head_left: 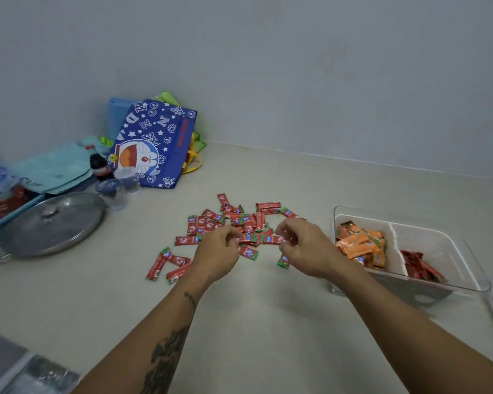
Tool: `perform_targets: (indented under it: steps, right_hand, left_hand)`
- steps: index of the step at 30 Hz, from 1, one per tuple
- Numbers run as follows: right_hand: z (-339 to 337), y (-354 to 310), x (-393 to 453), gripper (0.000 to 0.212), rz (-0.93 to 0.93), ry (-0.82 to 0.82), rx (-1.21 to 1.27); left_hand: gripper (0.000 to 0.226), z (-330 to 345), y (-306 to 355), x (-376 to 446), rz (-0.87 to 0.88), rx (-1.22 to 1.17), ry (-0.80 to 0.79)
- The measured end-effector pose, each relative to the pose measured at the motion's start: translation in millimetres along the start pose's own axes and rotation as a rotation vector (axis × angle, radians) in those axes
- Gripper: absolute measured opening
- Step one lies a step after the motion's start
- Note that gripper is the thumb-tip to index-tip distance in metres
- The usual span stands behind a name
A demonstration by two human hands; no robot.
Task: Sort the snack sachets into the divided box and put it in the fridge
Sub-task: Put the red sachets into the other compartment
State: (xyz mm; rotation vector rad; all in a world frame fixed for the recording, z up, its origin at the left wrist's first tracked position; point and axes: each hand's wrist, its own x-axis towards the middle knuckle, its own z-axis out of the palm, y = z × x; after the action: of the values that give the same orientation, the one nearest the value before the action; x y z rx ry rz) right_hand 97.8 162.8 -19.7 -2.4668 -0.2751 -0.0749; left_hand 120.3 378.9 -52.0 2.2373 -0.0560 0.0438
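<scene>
Two hands: the left hand (217, 248) and right hand (302, 245) are held over the pile, fingers curled onto red sachets.
Counter (268, 322): everything is laid on it.
Divided box (450, 251): clear, seen at 3 o'clock; orange sachets (362, 245) are kept in its left compartment, dark red ones (419, 267) at its near right.
Blue bag (154, 143): propped at 11 o'clock.
Pot lid (52, 226): laid at 9 o'clock.
Red sachets (239, 220): scattered at centre.

The blue cartoon bag (154, 143) shows loose letters, seemingly D, A and N; sachet print is unreadable.
</scene>
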Motion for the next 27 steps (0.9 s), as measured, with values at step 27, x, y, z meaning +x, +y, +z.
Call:
perform_targets:
  steps: [27]
  right_hand:
    - [127.8,-15.4,142.3,0.103,0.327,-0.429,-0.464]
  left_hand:
    - [0.032,-23.0,-206.4,54.3,0.11,0.513,0.116]
